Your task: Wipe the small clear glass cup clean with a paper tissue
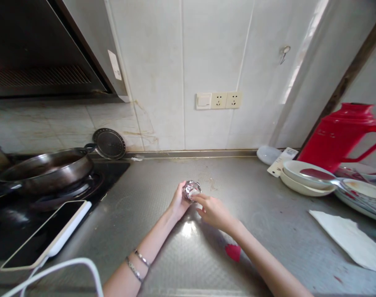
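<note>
My left hand [178,203] is closed around a small, shiny, round metal cup [190,184], its opening turned up towards me. From the right, my right hand [216,212] reaches over with its fingers at the mouth of the cup. Those fingers pinch a piece of white tissue [194,192], pressed against the inside of the cup. Both hands are above the middle of the metal countertop [151,177]. A pink-red, scallop-edged piece [233,252] shows beside my right forearm.
On the left, a pan [48,169] sits on the black stove, with a phone [45,235] and white cable in front. To the right are a red thermos [339,136], stacked bowls [307,187], a plate [361,202] and a white paper napkin [348,237].
</note>
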The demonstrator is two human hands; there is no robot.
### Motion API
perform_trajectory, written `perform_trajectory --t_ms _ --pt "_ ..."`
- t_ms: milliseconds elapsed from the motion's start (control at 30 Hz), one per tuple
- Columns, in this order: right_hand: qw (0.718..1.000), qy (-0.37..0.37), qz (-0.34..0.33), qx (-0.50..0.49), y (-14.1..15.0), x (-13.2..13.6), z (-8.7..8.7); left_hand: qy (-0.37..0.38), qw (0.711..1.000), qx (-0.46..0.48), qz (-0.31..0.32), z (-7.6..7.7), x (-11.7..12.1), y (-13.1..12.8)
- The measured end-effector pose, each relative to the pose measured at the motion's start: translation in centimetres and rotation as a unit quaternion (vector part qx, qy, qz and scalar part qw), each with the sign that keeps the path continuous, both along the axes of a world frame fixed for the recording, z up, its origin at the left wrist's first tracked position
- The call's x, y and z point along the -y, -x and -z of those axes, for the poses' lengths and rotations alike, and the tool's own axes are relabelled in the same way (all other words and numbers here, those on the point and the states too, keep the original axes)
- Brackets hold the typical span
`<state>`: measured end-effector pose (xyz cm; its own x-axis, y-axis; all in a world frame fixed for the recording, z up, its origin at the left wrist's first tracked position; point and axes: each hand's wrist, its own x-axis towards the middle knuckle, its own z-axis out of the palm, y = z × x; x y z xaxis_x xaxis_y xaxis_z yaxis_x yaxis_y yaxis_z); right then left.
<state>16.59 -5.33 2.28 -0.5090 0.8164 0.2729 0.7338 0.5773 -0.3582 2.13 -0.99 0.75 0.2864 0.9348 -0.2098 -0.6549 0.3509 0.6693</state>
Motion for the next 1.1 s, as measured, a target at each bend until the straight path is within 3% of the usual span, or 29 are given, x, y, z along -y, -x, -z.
perform_trajectory --t_ms 167,267,433,667,800,933,1000,1100 --pt "0.978 0.077 -0.050 -0.185 1.5 -0.1 1.4 -0.021 0.998 0.033 -0.051 -0.1 0.3 0.0" --pt "0.973 0.036 -0.015 -0.226 2.5 0.1 1.9 -0.013 0.996 0.064 -0.053 -0.4 0.7 -0.1" --pt "0.990 -0.075 0.040 -0.112 2.0 0.3 1.5 -0.054 0.992 0.113 0.009 -0.8 1.2 -0.1" --pt "0.988 -0.144 -0.007 0.050 -1.1 -0.4 -0.6 -0.066 0.986 0.137 0.062 -1.6 0.8 0.2" --pt "0.981 -0.161 -0.038 0.098 -2.1 -1.1 -0.9 -0.021 0.994 0.056 0.089 -1.8 -0.8 0.3" --pt "0.977 -0.158 -0.052 0.135 -2.6 -2.0 -0.5 0.076 0.985 -0.127 0.090 -1.4 -2.9 0.3" --pt "0.977 -0.154 -0.056 0.134 -2.8 -2.5 -0.2 0.074 0.971 -0.182 0.135 -0.9 -3.5 0.3" --pt "0.980 -0.145 -0.049 0.125 -2.9 -3.2 0.1 0.044 0.969 -0.174 0.169 -0.2 -4.0 0.5"
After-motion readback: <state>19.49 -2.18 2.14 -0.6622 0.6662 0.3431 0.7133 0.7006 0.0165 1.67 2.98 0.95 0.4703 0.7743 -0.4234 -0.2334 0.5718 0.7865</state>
